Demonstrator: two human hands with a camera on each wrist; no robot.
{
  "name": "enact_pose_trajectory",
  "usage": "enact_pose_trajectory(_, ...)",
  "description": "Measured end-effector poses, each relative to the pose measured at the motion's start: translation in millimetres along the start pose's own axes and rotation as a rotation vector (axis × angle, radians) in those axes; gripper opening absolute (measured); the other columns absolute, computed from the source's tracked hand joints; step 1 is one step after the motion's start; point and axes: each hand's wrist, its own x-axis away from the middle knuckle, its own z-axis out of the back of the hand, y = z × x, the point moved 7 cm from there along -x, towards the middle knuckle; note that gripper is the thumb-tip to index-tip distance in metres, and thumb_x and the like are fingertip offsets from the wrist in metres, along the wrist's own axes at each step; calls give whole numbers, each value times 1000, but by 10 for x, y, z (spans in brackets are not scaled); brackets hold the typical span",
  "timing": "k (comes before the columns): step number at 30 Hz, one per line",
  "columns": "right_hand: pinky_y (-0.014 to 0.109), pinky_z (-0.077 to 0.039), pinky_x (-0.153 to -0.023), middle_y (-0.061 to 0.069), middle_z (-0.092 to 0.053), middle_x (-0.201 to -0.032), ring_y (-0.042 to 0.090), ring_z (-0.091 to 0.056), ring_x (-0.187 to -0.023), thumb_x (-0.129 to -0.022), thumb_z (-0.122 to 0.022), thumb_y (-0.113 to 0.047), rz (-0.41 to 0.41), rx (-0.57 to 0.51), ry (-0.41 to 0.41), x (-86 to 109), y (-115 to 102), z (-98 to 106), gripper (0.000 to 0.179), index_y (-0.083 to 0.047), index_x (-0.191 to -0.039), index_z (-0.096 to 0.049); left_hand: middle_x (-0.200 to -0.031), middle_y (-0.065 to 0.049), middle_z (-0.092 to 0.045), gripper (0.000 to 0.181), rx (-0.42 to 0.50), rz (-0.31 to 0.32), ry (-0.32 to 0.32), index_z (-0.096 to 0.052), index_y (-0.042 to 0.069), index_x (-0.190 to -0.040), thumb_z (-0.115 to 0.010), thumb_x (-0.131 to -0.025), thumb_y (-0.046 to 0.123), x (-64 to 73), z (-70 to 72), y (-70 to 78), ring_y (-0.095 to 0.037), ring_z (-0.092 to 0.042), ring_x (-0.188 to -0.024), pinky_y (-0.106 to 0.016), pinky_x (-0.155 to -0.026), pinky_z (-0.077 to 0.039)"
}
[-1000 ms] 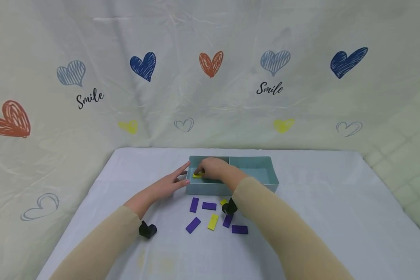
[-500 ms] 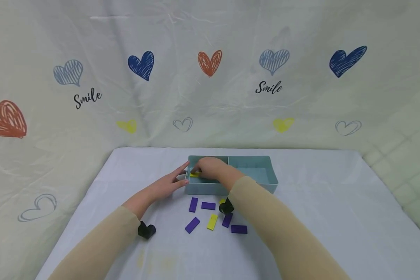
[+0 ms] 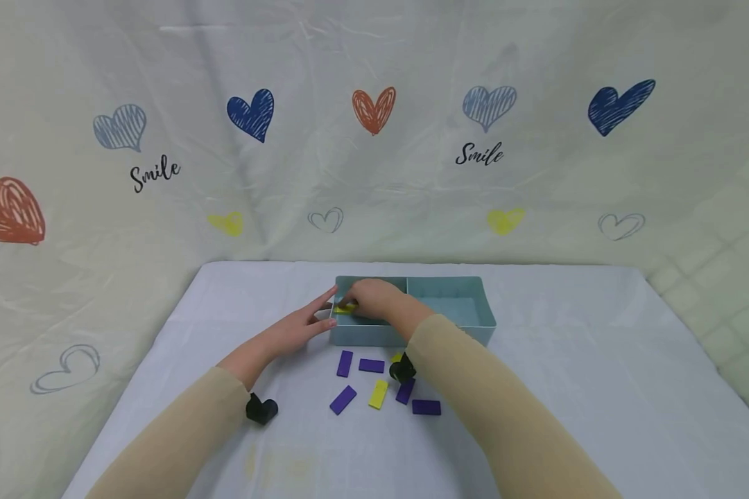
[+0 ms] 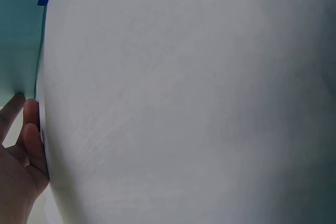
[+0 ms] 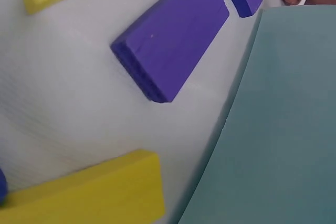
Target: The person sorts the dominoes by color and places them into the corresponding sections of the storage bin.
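Observation:
A teal two-compartment box [image 3: 368, 337] stands near the table's far edge. My right hand [image 3: 376, 296] reaches into its left compartment and pinches a yellow wooden block [image 3: 345, 310] low by the left wall. The fingers partly cover that block. At the box's left end my left hand [image 3: 293, 331] rests with fingers spread and fairly straight, fingertips against the outer wall; the left wrist view shows this hand [image 4: 23, 163] beside the teal wall [image 4: 18, 45]. In front of the box lie purple blocks [image 3: 343, 400] and yellow blocks [image 3: 378, 394].
The box's right compartment [image 3: 451, 310] holds nothing visible. Several loose blocks, including a purple one [image 5: 173, 38] and a yellow one [image 5: 94, 192], lie close to the box front. A white cloth [image 3: 568, 388] covers the table, and a heart-printed sheet [image 3: 412, 180] hangs behind it.
My right hand has slid the yellow block slightly left, toward the compartment's left wall. My left hand has kept its place at the box end. The head view has shifted slightly.

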Motion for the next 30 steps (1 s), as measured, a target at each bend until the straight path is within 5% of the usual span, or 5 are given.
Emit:
enact_pose_trajectory(10, 32, -48, -100, -4, -65, -121, 14, -60, -111, -96, -67, -22, -3, -19, 19, 36, 20, 52, 37, -26, -133, -65, -159, -8, -33, 69, -2, 4, 9, -7, 57, -152, -51, -99, 55, 23, 10, -18, -39, -40, -139, -61, -109, -34)
enact_pose_trajectory(26, 36, -49, -98, 1, -67, -121, 19, -60, -111, -95, -69, -23, 43, -105, 57, 431, 80, 356, 36, -21, -131, -67, -159, -10, -32, 71, -1, 13, -10, -7, 52, -155, -51, -99, 53, 0, -10, 22, -40, -37, -141, -64, -110, -29)
enact_pose_trajectory(30, 33, -51, -89, -2, -67, -112, 15, -61, -99, -95, -70, -22, 51, -114, 83, 550, 126, 422, 35, -21, -129, -69, -159, -11, -32, 71, 3, 12, -11, -8, 51, -155, -51, -99, 53, 10, -9, 23, -41, -35, -141, -66, -110, -27)
